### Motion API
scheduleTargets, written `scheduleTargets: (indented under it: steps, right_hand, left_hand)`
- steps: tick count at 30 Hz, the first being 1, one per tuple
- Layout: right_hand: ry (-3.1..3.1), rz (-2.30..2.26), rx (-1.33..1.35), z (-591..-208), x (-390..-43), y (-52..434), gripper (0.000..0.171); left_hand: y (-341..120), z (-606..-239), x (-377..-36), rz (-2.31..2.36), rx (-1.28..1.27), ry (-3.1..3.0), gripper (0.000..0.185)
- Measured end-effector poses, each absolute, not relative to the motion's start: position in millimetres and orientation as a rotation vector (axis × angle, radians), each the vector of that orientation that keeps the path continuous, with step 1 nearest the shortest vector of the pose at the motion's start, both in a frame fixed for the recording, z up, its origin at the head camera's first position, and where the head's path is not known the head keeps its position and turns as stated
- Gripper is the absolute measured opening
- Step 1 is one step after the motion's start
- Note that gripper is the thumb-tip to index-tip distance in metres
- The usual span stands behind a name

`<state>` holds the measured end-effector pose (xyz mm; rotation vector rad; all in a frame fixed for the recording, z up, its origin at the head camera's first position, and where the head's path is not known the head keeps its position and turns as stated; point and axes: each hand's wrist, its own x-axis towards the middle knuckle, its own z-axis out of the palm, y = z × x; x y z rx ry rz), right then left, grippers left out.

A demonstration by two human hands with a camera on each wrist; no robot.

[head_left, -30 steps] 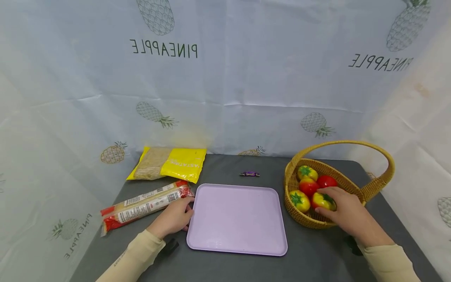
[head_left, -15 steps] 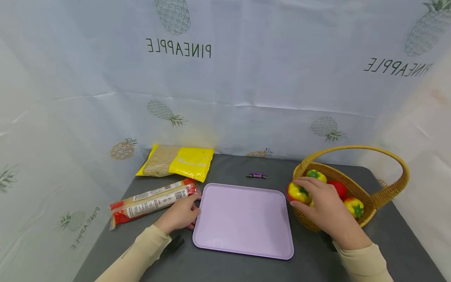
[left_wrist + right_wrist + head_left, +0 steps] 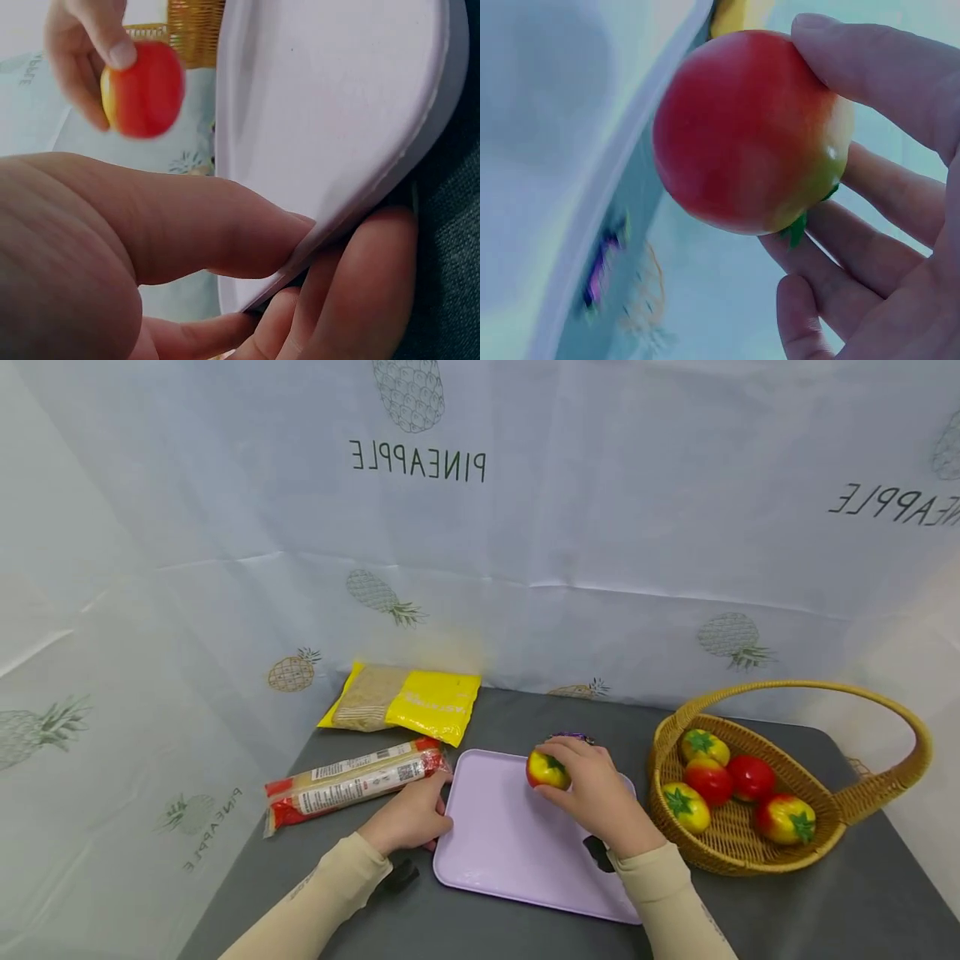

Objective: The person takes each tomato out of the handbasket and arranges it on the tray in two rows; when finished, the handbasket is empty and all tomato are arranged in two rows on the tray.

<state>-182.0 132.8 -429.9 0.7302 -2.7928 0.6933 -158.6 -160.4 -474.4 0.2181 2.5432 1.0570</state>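
A red-and-yellow tomato [image 3: 546, 771] with a green leafy top is held above the lilac tray [image 3: 502, 847] by my right hand [image 3: 600, 797]. In the right wrist view, thumb and fingers grip the tomato [image 3: 742, 135] from its leafy side. My left hand [image 3: 408, 814] pinches the tray's left edge; the left wrist view has the thumb [image 3: 247, 225] on top of the rim and fingers curled beneath it. To the right stands a wicker basket [image 3: 892, 793], where several more tomatoes lie, among them a plain red one [image 3: 752, 777].
Left of the tray lie a long red-and-clear noodle packet [image 3: 352, 785] and, behind it, a yellow pasta bag [image 3: 435, 702]. A purple-wrapped candy [image 3: 573, 737] is partly hidden behind the right hand. A pineapple-print cloth [image 3: 600, 543] hangs at the back of the dark table.
My right hand has lifted one tomato out of the basket and carried it left over the tray. The left hand keeps its hold on the tray edge. The head view has turned right.
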Motion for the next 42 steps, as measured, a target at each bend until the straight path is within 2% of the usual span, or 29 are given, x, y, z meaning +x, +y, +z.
scheduleTargets:
  steps: [15, 28, 42]
  right_hand:
    - [-2.806, 0.831, 0.854, -463.2, -197.5, 81.0, 0.05]
    - [-2.772, 0.799, 0.948, -471.6, -201.9, 66.3, 0.053]
    - [-2.786, 0.787, 0.961, -469.2, -199.2, 65.6, 0.064]
  left_hand:
    - [-156.1, -471.5, -160.9, 1.037, 0.165, 2.524, 0.073]
    - [-157.2, -473.4, -162.8, 1.038, 0.152, 2.518, 0.075]
    - [-158.2, -472.0, -163.9, 1.039, 0.151, 2.504, 0.074]
